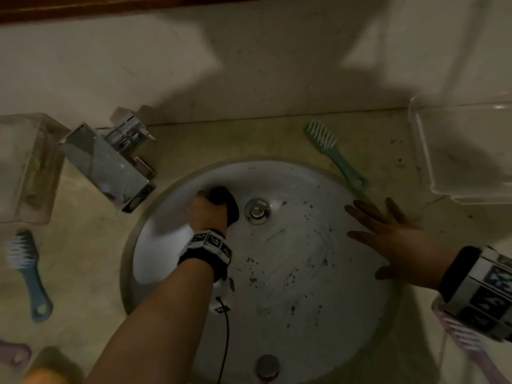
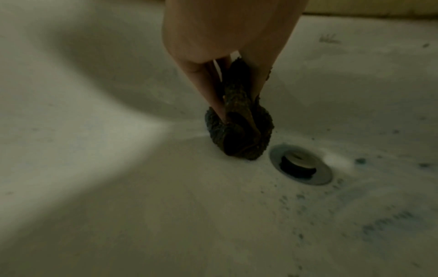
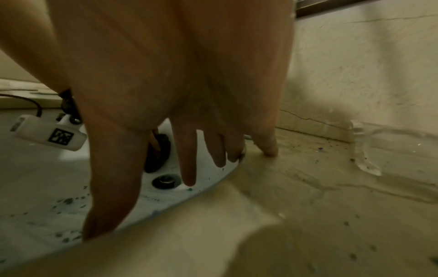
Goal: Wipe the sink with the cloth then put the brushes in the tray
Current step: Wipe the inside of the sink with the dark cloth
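My left hand point(image 1: 206, 210) grips a dark wadded cloth point(image 1: 225, 202) point(image 2: 239, 131) and presses it on the white sink bowl point(image 1: 291, 273), just left of the drain point(image 1: 257, 211) point(image 2: 301, 165). Blue-green specks dot the bowl's right half. My right hand point(image 1: 388, 234) point(image 3: 189, 131) lies flat with spread fingers on the sink's right rim. A green brush point(image 1: 335, 155) lies on the counter behind the bowl. A blue brush point(image 1: 27, 270) lies at the left. A clear tray point(image 1: 465, 151) sits at the back right.
A chrome faucet point(image 1: 110, 164) stands left of the bowl beside a clear container point(image 1: 25, 167). A pink brush point(image 1: 471, 347) lies at the right edge under my wrist, and something pink point(image 1: 13, 353) shows at the lower left. The wall runs behind the counter.
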`<state>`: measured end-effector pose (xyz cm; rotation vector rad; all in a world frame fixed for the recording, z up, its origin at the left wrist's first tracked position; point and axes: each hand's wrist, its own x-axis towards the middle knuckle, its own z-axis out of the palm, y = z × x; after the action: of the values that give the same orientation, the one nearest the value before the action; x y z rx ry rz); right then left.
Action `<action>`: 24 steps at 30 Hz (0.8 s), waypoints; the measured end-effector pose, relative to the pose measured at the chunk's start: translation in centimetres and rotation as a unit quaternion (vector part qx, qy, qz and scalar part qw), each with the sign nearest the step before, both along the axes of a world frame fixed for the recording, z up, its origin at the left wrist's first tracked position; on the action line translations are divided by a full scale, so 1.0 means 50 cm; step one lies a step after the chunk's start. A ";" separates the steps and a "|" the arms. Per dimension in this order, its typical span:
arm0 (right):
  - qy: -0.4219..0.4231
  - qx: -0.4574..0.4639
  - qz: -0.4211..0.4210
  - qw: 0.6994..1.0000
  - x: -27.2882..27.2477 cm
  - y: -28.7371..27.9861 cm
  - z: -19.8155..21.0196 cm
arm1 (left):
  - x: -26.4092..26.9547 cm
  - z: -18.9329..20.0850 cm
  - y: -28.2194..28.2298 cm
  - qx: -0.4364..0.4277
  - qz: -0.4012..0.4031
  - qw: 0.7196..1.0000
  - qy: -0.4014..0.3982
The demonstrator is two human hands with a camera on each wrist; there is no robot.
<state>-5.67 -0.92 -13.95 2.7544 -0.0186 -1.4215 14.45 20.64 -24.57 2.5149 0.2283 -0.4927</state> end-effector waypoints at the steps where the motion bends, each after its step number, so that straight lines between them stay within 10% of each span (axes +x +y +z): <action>1: -0.001 0.005 -0.003 1.000 0.000 0.000 -0.001 | -0.001 -0.004 -0.008 0.006 -0.015 1.000 0.007; 10: -0.024 0.020 -0.007 0.999 -0.013 -0.003 -0.019 | -0.007 -0.020 -0.077 0.015 -0.266 0.963 0.037; 24: -0.006 0.012 -0.017 1.000 -0.004 0.004 -0.011 | 0.004 0.000 -0.004 0.115 -0.269 0.956 -0.008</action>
<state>-5.86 -0.74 -14.51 2.7956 -0.0476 -1.4215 14.63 20.45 -24.58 2.8009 -0.4461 -0.6863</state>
